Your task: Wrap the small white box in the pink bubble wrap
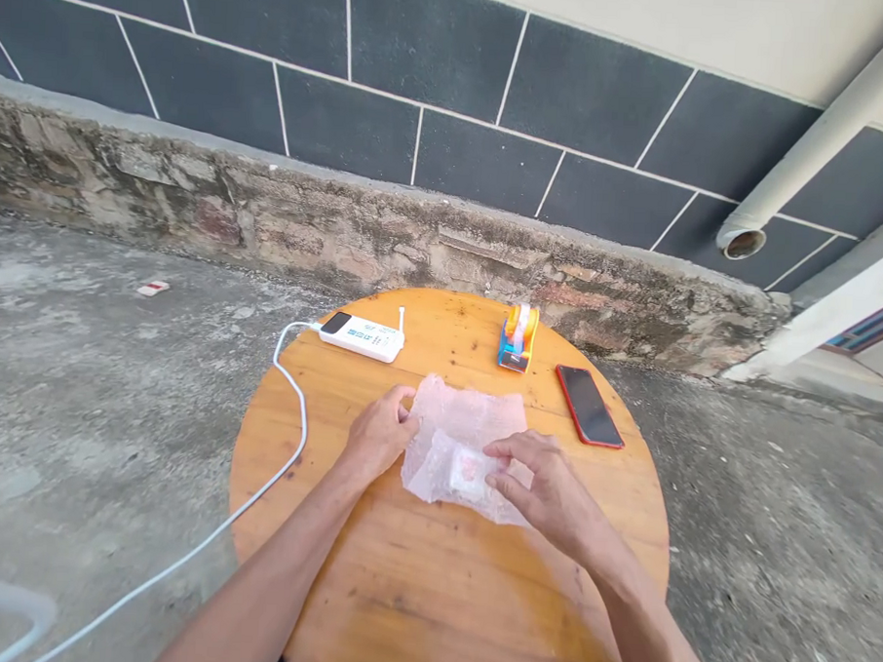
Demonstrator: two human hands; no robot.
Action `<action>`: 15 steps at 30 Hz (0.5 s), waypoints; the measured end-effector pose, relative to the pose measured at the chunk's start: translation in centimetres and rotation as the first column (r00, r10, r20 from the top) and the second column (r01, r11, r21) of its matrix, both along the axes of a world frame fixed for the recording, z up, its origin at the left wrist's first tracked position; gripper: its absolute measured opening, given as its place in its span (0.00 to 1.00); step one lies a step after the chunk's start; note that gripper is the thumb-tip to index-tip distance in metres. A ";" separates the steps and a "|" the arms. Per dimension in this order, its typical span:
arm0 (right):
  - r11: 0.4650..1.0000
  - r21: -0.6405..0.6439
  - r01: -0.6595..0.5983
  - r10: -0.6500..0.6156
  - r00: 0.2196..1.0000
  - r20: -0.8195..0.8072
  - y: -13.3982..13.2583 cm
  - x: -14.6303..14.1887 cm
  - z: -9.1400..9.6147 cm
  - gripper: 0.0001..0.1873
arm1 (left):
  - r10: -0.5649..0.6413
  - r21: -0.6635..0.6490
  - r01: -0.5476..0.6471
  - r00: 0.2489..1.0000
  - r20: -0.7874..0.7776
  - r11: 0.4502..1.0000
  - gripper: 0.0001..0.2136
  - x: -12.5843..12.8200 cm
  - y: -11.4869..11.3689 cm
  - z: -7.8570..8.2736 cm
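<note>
A sheet of pale pink bubble wrap (474, 408) lies spread on the round wooden table (400, 602). On its near half sits a small white squarish object (468, 471), partly covered by a fold of the wrap; what it is I cannot make out. My left hand (383, 428) is at the sheet's left edge, fingers curled and closed on the wrap. Just right of the small object, my right hand (534, 477) hovers over or touches the wrap, thumb and fingers apart, with nothing visible between them.
Toward the back stand a white power strip-like device (362, 336) with a white cable (302, 413) running off left, and a blue-and-orange tape dispenser (518, 338). A red-edged phone (588, 406) lies at right. Behind the table runs a stone-based wall (344, 224).
</note>
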State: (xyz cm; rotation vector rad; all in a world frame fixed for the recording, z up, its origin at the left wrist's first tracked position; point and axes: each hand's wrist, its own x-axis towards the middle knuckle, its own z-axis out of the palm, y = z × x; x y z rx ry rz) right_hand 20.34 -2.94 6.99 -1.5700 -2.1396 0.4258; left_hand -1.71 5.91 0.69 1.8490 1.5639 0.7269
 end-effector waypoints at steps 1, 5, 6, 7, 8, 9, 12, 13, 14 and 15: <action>1.000 0.015 -0.020 0.020 1.000 0.005 -0.6 -0.2 0.3 0.09 | 0.001 0.000 -0.001 1.000 -0.003 1.000 0.17 0.0 0.0 -0.1; 0.976 0.019 -0.219 0.217 0.974 0.070 -4.4 -1.8 0.8 0.10 | -0.003 0.000 0.003 1.000 -0.015 1.000 0.17 -0.2 0.1 -0.1; 0.961 -0.006 -0.275 0.274 0.955 0.113 -5.5 -2.3 0.2 0.09 | -0.005 0.002 0.005 1.000 -0.018 1.000 0.17 -0.2 0.1 0.0; 0.941 -0.028 -0.336 0.336 0.928 0.164 -6.5 -2.6 -0.7 0.08 | -0.008 0.004 0.008 1.000 -0.022 1.000 0.17 -0.2 0.1 0.0; 0.926 -0.024 -0.377 0.373 0.903 0.216 -7.4 -2.9 -1.8 0.06 | -0.009 0.007 0.009 1.000 -0.026 1.000 0.17 -0.2 0.0 0.0; 0.917 -0.004 -0.400 0.387 0.884 0.262 -8.1 -3.0 -3.1 0.02 | -0.008 0.010 0.008 0.999 -0.031 1.000 0.17 -0.2 0.0 0.1; 0.913 0.032 -0.407 0.378 0.873 0.309 -9.7 -2.6 -5.6 0.05 | -0.004 0.020 0.005 0.999 -0.053 1.000 0.16 -0.1 -0.2 0.3; 0.918 0.015 -0.395 0.375 0.882 0.284 -10.1 -2.5 -5.7 0.04 | -0.002 0.023 0.004 0.998 -0.063 1.000 0.16 -0.1 -0.2 0.3; 0.926 -0.015 -0.377 0.368 0.896 0.249 -10.3 -2.3 -5.2 0.03 | -0.001 0.027 0.003 0.997 -0.072 1.000 0.16 -0.1 -0.3 0.4; 0.944 -0.049 -0.327 0.330 0.919 0.216 -10.5 -2.3 -4.5 0.07 | -0.001 0.031 0.004 0.997 -0.081 1.000 0.16 0.0 -0.4 0.4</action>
